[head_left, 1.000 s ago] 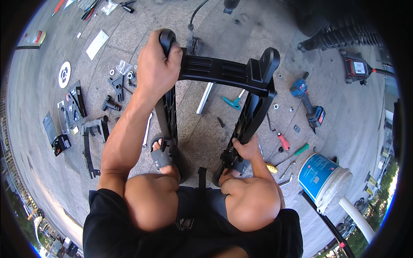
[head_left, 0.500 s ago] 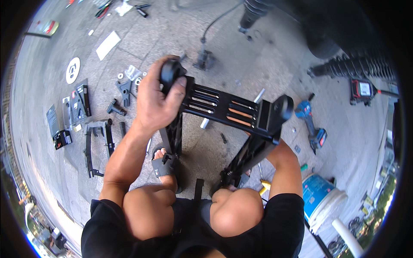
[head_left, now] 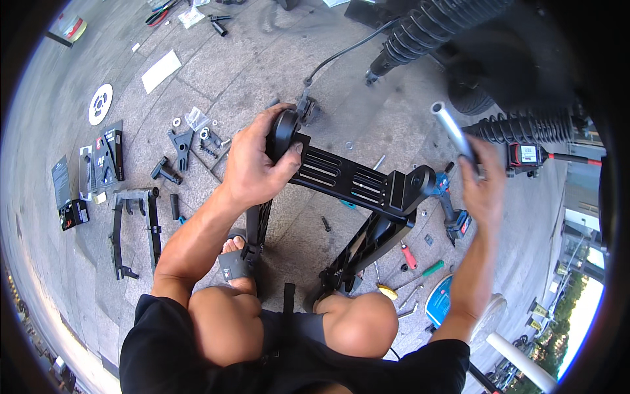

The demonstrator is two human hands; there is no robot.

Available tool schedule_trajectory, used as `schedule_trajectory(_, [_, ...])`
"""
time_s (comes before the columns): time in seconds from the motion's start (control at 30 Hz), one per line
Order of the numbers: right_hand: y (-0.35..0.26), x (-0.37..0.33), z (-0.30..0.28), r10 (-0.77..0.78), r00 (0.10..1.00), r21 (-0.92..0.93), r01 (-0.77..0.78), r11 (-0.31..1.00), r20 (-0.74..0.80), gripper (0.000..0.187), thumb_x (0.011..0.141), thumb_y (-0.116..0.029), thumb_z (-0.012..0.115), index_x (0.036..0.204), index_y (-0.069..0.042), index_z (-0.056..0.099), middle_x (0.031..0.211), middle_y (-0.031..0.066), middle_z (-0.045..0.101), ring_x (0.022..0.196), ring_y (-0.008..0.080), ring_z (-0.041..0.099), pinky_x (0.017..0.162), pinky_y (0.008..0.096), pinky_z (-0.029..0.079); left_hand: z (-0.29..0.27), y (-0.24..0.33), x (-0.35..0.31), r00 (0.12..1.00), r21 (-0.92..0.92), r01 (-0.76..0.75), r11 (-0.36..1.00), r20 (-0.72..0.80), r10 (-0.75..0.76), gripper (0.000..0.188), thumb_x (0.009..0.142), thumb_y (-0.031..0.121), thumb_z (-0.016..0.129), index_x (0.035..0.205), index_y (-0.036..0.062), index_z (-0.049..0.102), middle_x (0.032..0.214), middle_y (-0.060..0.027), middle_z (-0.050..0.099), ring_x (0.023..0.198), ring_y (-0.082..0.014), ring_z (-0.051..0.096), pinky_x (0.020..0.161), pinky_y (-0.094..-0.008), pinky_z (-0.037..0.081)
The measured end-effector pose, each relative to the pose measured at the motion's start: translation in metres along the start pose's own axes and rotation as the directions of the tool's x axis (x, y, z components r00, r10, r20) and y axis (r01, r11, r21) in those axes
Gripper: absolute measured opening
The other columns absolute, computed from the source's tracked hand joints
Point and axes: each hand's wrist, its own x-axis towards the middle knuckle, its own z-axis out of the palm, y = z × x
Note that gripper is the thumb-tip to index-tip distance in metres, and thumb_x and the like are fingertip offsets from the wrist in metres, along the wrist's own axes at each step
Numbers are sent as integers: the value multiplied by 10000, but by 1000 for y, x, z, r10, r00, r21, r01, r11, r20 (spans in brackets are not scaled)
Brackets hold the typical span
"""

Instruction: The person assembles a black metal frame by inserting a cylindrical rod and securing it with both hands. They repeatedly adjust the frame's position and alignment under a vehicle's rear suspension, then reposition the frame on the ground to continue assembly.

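Observation:
A black metal swingarm-like frame (head_left: 344, 177) with a slotted crosspiece stands between my knees, its two arms running down toward my feet. My left hand (head_left: 252, 164) is closed around the rounded end (head_left: 283, 133) at its upper left, thumb pressed on the inner side. Off to the right, apart from the frame, my right hand (head_left: 484, 180) grips a silver metal tube (head_left: 449, 126). The tube's hollow end points up and left; its lower part is dark and blurred by motion, as are the fingers. The frame's other rounded end (head_left: 419, 184) is untouched.
Nearby on the paving are a blue cordless power tool (head_left: 451, 213), a red-handled screwdriver (head_left: 409, 256) and a blue bucket (head_left: 440, 302). A grey metal frame (head_left: 136, 226) and a white disc (head_left: 100, 104) lie left. Black coil-spring shock absorbers (head_left: 420, 36) hang at the upper right.
My right hand has come out from under the frame and swung right, and the silver tube is now up in it. My left hand keeps its hold; frame and hand sit slightly lower and further right.

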Motion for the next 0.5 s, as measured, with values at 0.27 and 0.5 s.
schedule_trajectory(0.27, [-134, 51, 1, -314, 881, -120, 375, 919, 353, 267, 753, -29, 678, 1017, -2, 653, 900, 137, 582, 840, 319, 575, 737, 405, 465, -7, 5, -6, 1000, -35, 22, 999, 13, -21, 489, 735, 101, 669, 1187, -30, 535, 842, -159, 640, 744, -252, 651, 725, -334, 512])
schedule_trajectory(0.5, [-134, 43, 24, -314, 877, -31, 348, 937, 364, 275, 744, -46, 687, 1014, -5, 657, 865, 140, 584, 839, 331, 577, 724, 417, 462, -8, 8, -6, 1000, -57, -23, 998, -4, 23, 473, 734, 96, 664, 1172, -32, 540, 854, -155, 646, 759, -248, 652, 729, -338, 512])
